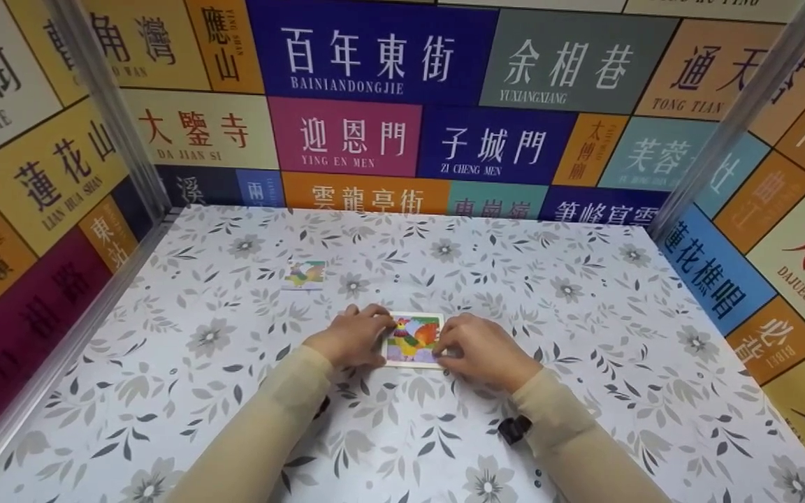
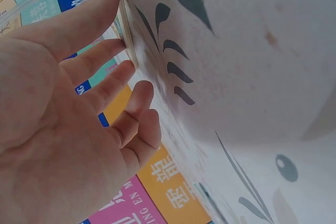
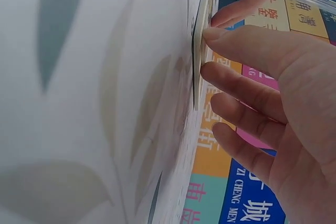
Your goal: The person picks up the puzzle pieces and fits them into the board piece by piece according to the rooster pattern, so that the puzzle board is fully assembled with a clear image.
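A thin rooster picture board [image 1: 413, 339] with a pale border lies on the patterned tablecloth, between both hands. Its left side is held by the left hand [image 1: 353, 337], thumb near the front corner and fingers toward the back corner. The right hand [image 1: 483, 349] grips the right side with thumb and fingertips. From the left wrist, the left hand [image 2: 79, 93] shows its thumb and fingertips against the board's edge [image 2: 126, 24]. In the right wrist view, the right hand's thumb and index finger touch the edge [image 3: 198, 66]; its other fingers are loosely bent.
Behind and to the left lies a small card [image 1: 305, 275] with a similar rooster picture. A white leaf-and-flower tablecloth [image 1: 584, 349] covers the table. Panels with coloured name signs [image 1: 374, 56] rise at the back and both sides. A dark device [image 1: 514, 429] sits at the right wrist.
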`<state>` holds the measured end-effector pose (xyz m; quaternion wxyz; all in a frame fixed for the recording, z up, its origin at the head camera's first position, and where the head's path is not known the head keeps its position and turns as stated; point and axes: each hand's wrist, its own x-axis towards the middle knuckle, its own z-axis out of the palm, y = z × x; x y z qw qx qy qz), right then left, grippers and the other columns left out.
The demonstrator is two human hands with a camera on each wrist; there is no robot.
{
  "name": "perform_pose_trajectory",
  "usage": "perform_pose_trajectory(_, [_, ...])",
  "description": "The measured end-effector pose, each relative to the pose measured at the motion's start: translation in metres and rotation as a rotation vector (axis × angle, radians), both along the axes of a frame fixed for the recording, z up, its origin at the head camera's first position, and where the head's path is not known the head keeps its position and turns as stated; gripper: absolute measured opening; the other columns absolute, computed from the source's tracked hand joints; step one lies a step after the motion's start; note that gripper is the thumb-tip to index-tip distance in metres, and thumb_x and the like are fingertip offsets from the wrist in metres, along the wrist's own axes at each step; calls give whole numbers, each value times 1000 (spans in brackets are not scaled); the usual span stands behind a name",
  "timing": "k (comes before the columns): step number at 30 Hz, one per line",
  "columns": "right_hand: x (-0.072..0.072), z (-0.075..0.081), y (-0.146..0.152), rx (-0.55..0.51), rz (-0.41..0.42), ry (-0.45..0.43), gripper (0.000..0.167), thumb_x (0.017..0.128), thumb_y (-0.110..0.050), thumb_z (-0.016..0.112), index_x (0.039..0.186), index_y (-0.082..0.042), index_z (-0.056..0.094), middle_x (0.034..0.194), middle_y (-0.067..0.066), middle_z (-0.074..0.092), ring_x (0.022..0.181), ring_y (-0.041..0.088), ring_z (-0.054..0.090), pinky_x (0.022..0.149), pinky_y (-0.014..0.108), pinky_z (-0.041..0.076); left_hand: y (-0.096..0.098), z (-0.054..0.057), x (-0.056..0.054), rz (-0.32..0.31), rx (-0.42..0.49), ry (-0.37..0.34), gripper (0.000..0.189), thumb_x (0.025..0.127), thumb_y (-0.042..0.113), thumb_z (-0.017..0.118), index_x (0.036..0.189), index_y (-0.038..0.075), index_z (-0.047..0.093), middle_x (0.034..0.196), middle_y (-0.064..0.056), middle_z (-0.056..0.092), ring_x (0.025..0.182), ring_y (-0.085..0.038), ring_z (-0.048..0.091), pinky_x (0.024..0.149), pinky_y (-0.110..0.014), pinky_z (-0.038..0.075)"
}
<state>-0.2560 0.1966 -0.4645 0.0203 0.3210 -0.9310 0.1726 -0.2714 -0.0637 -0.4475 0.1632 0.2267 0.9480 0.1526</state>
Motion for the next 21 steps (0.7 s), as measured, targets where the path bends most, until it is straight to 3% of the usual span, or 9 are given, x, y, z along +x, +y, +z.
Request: perform_pose_trajectory(21, [0,1,1,-51,-20,-86,17,85,-20,84,102,-22,83,105,-9,73,103,13,63,96,37,53,-6,0,-6,-4,40,-34,61,89,28,82,145,22,59,160,-1,42,140,-32,40,117,-51,36])
